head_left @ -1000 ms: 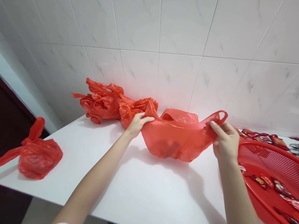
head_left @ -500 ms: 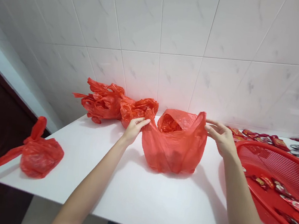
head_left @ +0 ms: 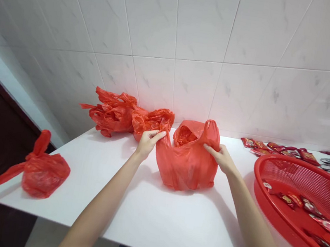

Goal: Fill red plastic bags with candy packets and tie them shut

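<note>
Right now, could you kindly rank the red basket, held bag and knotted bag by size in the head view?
Mesh basket largest, held bag next, knotted bag smallest; the basket's nearness may exaggerate it.

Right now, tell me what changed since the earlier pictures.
The right hand let go of the red bag's handle, moved left and now rests on the bag, which stands narrower. The left hand keeps its handle. The basket and tied bag stayed put.

Red bag (head_left: 186,168); grey-veined white wall tiles (head_left: 200,20)
</note>
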`<action>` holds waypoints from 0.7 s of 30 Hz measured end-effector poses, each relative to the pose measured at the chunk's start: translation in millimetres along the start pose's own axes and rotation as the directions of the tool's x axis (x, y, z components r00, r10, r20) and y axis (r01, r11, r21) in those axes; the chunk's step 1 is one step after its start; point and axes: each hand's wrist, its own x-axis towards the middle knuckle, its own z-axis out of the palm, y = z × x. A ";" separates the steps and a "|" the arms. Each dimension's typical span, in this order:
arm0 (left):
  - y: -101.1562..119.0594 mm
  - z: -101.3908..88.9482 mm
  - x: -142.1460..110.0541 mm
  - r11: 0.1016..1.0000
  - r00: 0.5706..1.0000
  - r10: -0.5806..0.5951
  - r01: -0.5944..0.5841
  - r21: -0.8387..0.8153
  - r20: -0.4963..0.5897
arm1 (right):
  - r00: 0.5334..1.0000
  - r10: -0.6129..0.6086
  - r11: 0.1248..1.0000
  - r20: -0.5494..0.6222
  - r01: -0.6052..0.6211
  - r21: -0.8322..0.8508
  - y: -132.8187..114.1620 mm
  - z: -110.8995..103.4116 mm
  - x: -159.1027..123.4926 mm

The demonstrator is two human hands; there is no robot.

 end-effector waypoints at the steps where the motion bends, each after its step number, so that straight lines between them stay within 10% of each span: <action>1: -0.2 -0.7 0.5 1.000 0.999 0.019 -0.020 -0.021 -0.026 | 0.999 -0.013 0.997 -0.033 0.016 0.076 0.2 2.8 0.4; 11: -17.4 -1.9 8.2 0.947 0.948 -0.111 0.011 -0.320 -0.297 | 0.963 -0.199 0.921 0.180 0.122 0.369 -21.5 20.9 -14.9; 17: -20.8 0.2 6.4 0.891 0.921 -0.265 0.121 -0.437 -0.286 | 0.952 -0.228 0.910 0.205 0.134 0.391 -28.4 25.8 -25.4; 21: -27.2 3.9 3.0 0.827 0.914 -0.372 0.248 -0.504 -0.160 | 0.986 -0.165 0.818 0.020 0.126 0.562 -31.4 39.2 -25.8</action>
